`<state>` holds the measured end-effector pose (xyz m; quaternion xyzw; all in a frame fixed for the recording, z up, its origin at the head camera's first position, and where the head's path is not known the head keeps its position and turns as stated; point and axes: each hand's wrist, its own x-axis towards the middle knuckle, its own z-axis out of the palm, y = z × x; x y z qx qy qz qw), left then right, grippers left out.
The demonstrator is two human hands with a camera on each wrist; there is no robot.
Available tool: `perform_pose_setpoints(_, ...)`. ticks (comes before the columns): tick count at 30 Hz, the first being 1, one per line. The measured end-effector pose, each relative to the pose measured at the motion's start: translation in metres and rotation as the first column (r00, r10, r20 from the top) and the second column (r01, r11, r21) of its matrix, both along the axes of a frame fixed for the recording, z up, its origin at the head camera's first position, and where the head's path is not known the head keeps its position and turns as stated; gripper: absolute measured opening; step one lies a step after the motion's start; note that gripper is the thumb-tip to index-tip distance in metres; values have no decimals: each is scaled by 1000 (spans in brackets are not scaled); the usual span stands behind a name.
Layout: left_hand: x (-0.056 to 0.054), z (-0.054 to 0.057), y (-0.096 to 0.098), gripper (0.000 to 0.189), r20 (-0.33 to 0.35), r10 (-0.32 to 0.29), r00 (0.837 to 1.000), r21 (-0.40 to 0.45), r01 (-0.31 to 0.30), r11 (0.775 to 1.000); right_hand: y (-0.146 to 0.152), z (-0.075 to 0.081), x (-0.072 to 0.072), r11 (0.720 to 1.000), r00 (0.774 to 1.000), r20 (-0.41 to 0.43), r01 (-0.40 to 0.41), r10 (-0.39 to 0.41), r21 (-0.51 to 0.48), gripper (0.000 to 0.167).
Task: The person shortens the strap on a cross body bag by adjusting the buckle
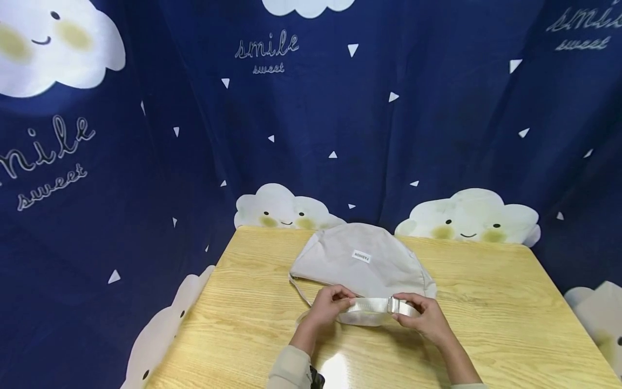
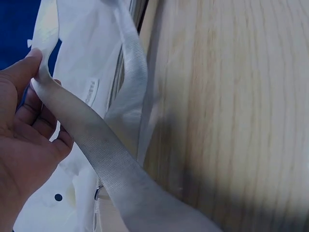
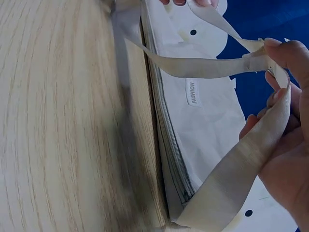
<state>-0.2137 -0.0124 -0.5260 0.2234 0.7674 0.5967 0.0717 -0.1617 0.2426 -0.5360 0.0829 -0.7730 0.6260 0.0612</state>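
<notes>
A pale half-moon bag (image 1: 335, 262) with a small "FASHION" label (image 1: 361, 256) lies on the table, its zipper (image 3: 166, 121) along the edge facing me. Above that near edge, both hands hold up its pale webbing strap (image 1: 370, 305). My left hand (image 1: 326, 309) pinches the strap between thumb and fingers; in the left wrist view a long length (image 2: 104, 140) runs down from that pinch. On the right, my right hand (image 1: 428, 317) grips the strap beside a metal slider buckle (image 1: 393, 304). The right wrist view shows a strap loop (image 3: 231, 188) hanging from the right fingers to the bag's end.
The light wooden table (image 1: 491, 302) extends to both sides of the bag. Behind it hangs a dark blue curtain (image 1: 311, 113) with clouds and small triangles. A dark band (image 1: 317, 377) sits at the left wrist.
</notes>
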Motion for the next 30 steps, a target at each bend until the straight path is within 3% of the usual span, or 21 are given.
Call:
perform_pose_setpoints(5, 2, 15, -7, 8, 18, -8, 1000, -9, 8, 1000, 0, -3, -3, 998, 1000, -4, -6, 6, 68, 41)
perform_pose_setpoints(12, 0, 14, -8, 9, 40, -26, 999, -20, 27, 999, 1, -2, -2, 995, 1000, -13, -9, 10, 101, 41)
perform_pose_setpoints(16, -6, 8, -7, 10, 31, -16, 999, -12, 17, 1000, 2, -1, -5, 990, 1000, -17, -7, 9, 138, 41)
perform_pose_setpoints(22, -17, -16, -2, 11, 33, -4, 999, -7, 4, 1000, 7, -6, -6, 980, 1000, -19, 4, 0, 198, 41)
perform_pose_setpoints(30, -14, -29, 1, 19, 45, -20, 999, -33, 21, 999, 11, -15, -2, 965, 999, -40, 11, 0, 261, 40)
